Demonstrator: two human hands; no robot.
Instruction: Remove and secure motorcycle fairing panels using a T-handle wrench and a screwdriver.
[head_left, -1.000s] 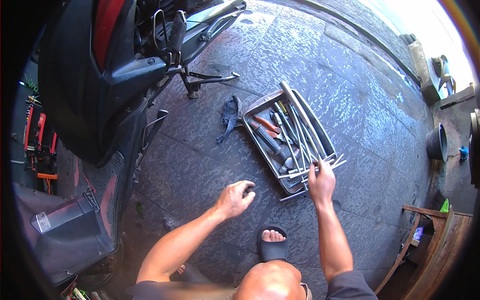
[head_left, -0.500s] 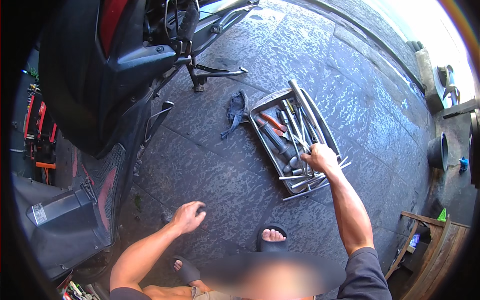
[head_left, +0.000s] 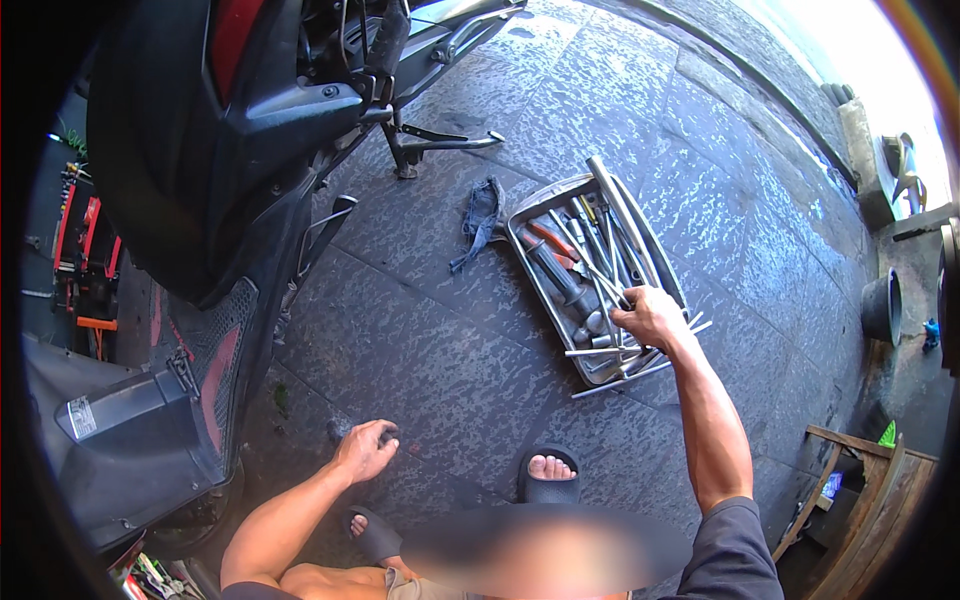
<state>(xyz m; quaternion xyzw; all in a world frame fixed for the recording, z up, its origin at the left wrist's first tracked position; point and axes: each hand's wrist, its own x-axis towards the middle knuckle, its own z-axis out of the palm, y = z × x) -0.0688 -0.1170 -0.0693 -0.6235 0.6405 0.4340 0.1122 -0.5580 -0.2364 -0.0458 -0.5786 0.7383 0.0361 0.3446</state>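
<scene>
My right hand (head_left: 650,318) reaches into a metal tray (head_left: 548,338) on the floor, fingers closed on a thin silvery tool (head_left: 602,284) among the others. Which kind of tool it is, I cannot make out. Around it lie pliers with orange handles (head_left: 548,238), a dark ribbed handle (head_left: 556,272), a thick metal pipe (head_left: 622,215) leaning over the far rim, and several rods (head_left: 640,378) across the near end. Away from the tray, my left hand (head_left: 366,454) hovers over the floor with curled fingers. Something dark shows at its fingertips, an object or grime.
A black and red scooter (head_left: 190,180) stands at the left, its stand (head_left: 445,142) reaching toward the tray. A dark rag (head_left: 484,215) lies left of the tray. Farther right are a black bucket (head_left: 881,308) and a wooden stool-like piece (head_left: 880,500). My sandalled foot (head_left: 550,474) is below.
My left hand has drawn back a little, down and to the left. My right hand stays in the tray, with the tools around it slightly shifted.
</scene>
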